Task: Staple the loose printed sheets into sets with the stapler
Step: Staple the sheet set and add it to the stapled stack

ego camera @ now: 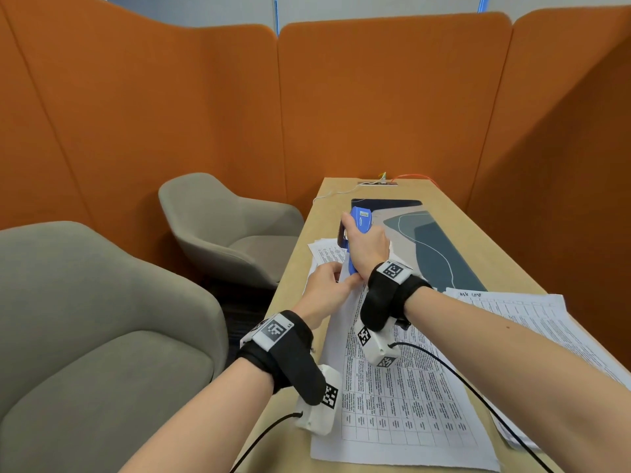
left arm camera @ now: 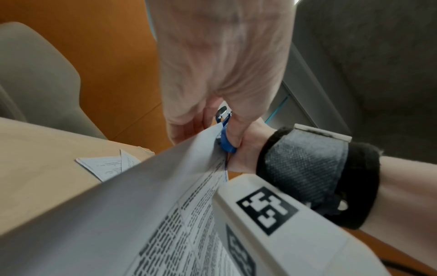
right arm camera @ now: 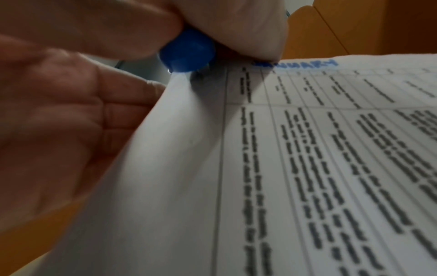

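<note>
My right hand (ego camera: 367, 245) grips a blue stapler (ego camera: 361, 218), held upright above the wooden table (ego camera: 454, 240). The stapler's lower end sits over the top corner of a set of printed sheets (ego camera: 403, 397) with a table of text. My left hand (ego camera: 336, 276) pinches that lifted corner right beside the stapler. In the left wrist view the stapler (left arm camera: 227, 143) meets the sheets' edge (left arm camera: 141, 205) under my left hand (left arm camera: 201, 119). The right wrist view shows the stapler's blue end (right arm camera: 187, 50) on the sheets' corner (right arm camera: 307, 149). The staple point itself is hidden.
More printed sheets (ego camera: 532, 319) lie at the right of the table, and others (ego camera: 324, 250) lie past my hands near the left edge. A dark patterned desk mat (ego camera: 433, 247) lies beyond. Two grey armchairs (ego camera: 222, 227) stand left of the table. Orange partition walls (ego camera: 375, 97) surround the booth.
</note>
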Motion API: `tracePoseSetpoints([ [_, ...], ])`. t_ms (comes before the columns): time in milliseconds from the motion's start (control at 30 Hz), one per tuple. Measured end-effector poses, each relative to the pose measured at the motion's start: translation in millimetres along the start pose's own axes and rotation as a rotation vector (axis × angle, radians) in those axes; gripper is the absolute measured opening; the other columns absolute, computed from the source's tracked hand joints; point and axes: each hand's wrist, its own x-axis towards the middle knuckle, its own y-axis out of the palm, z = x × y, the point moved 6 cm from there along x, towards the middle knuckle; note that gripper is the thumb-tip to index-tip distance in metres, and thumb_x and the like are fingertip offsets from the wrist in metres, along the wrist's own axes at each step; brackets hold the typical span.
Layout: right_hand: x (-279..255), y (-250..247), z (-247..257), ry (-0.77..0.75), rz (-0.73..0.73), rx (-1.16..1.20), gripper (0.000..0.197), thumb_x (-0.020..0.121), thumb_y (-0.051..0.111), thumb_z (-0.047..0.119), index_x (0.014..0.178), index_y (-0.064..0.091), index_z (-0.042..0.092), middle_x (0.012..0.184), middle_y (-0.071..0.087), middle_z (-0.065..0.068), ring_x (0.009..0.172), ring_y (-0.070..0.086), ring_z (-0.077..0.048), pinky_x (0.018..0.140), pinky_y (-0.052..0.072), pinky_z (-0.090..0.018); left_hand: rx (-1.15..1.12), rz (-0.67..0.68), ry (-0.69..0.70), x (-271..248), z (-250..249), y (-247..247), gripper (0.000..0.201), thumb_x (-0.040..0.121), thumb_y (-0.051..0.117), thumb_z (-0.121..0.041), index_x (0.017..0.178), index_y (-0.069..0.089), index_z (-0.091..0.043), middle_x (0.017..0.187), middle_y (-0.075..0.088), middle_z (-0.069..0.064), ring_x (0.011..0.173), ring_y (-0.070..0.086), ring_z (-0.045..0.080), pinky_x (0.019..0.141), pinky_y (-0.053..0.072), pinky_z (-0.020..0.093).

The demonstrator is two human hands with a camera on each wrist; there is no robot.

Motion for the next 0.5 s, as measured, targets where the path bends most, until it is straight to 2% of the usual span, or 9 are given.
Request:
tracePoseSetpoints([
  [100,0,6,-3,0.008,-0.010,0.003,0.045,0.085,0.054,0.054,0.075,0.056,0.011,0.069,0.059,-0.003,0.064,0.052,-0.017,0.059,0.037,-0.026,0.019,-0.060,0.023,-1,2,-3,0.018,0.091,0.060,-0.029,0.089,0.059,-0.011,0.072,0.051,-0.004,0.067,0.045,0.010,0.057,0.033,0.022],
  [133,0,7,-3,0.011,-0.015,0.008,0.045,0.085,0.054,0.054,0.077,0.057,0.010,0.068,0.058,-0.002,0.063,0.052,-0.016,0.057,0.036,-0.026,0.027,-0.064,0.028,-2,3,-4,0.017,0.091,0.060,-0.030,0.091,0.059,-0.013,0.074,0.053,-0.006,0.069,0.046,0.009,0.057,0.034,0.020],
  [200,-2,6,-3,0.011,-0.027,0.018,0.043,0.088,0.054,0.052,0.077,0.055,0.010,0.064,0.054,0.001,0.061,0.049,-0.014,0.053,0.034,-0.023,0.013,-0.032,0.016,-1,6,-4,0.022,0.091,0.060,-0.034,0.105,0.056,-0.017,0.092,0.058,-0.007,0.081,0.051,0.006,0.063,0.037,0.017],
  [233,-3,5,-2,0.018,-0.029,0.037,0.043,0.088,0.054,0.052,0.077,0.055,0.010,0.065,0.053,0.001,0.063,0.050,-0.016,0.055,0.035,-0.024,-0.021,0.003,-0.006,0,10,-5,0.029,0.091,0.061,-0.034,0.114,0.053,-0.019,0.101,0.057,-0.008,0.086,0.052,0.003,0.065,0.038,0.015],
  [300,-3,2,-2,0.055,-0.014,0.116,0.044,0.088,0.054,0.054,0.075,0.054,0.012,0.071,0.056,-0.002,0.068,0.052,-0.019,0.065,0.039,-0.027,-0.114,0.078,-0.050,1,16,-4,0.046,0.088,0.066,-0.022,0.128,0.042,-0.023,0.105,0.054,-0.010,0.087,0.053,0.000,0.064,0.041,0.011],
  [367,-2,-6,1,0.094,-0.016,0.216,0.045,0.087,0.054,0.056,0.068,0.050,0.015,0.069,0.053,-0.001,0.064,0.049,-0.018,0.065,0.039,-0.028,-0.072,0.019,-0.073,4,21,-7,0.055,0.086,0.064,-0.008,0.133,0.039,-0.022,0.111,0.056,-0.005,0.095,0.056,0.010,0.072,0.045,0.019],
  [433,2,-21,5,0.137,-0.042,0.332,0.046,0.086,0.055,0.057,0.065,0.047,0.017,0.063,0.047,0.001,0.061,0.046,-0.018,0.060,0.037,-0.027,-0.022,-0.139,-0.078,8,22,-14,0.039,0.085,0.059,-0.004,0.122,0.052,-0.018,0.113,0.061,0.001,0.102,0.057,0.018,0.084,0.048,0.030],
  [500,7,-45,8,0.151,-0.069,0.406,0.046,0.084,0.056,0.058,0.067,0.047,0.016,0.063,0.045,0.001,0.060,0.044,-0.018,0.059,0.035,-0.027,-0.048,-0.257,-0.049,9,21,-20,0.022,0.089,0.053,-0.006,0.107,0.059,-0.018,0.102,0.063,0.000,0.100,0.060,0.021,0.087,0.049,0.032],
])
